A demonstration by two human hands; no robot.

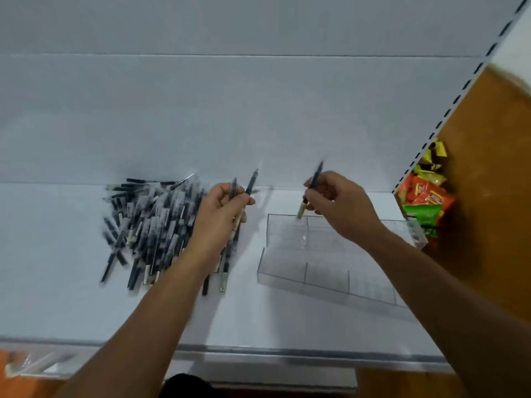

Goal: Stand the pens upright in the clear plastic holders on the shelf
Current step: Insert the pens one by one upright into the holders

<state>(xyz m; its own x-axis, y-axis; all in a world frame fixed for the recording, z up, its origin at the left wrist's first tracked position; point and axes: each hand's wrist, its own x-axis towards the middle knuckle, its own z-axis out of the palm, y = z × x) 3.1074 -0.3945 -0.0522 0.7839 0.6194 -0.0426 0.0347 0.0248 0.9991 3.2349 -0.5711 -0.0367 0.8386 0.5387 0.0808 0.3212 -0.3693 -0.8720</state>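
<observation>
A heap of several black pens (pixel 149 222) lies on the white shelf (pixel 86 297) at the left. My left hand (pixel 219 216) grips two black pens (pixel 249 183) that stick up past its fingers, just right of the heap. My right hand (pixel 339 206) pinches a single black pen (pixel 313 182), held steeply with its pale lower end just above the back-left compartment of the clear plastic holder (pixel 287 271). The holder stands on the shelf at the right, divided into several compartments in two stepped rows, and no pen shows inside it.
Colourful snack packets (pixel 425 196) are piled past the shelf's right end, beside a slotted upright (pixel 459 101) and a brown panel (pixel 494 196). The shelf's front edge (pixel 287 354) runs across below my arms. A crumpled clear wrapper (pixel 26 363) lies at the bottom left.
</observation>
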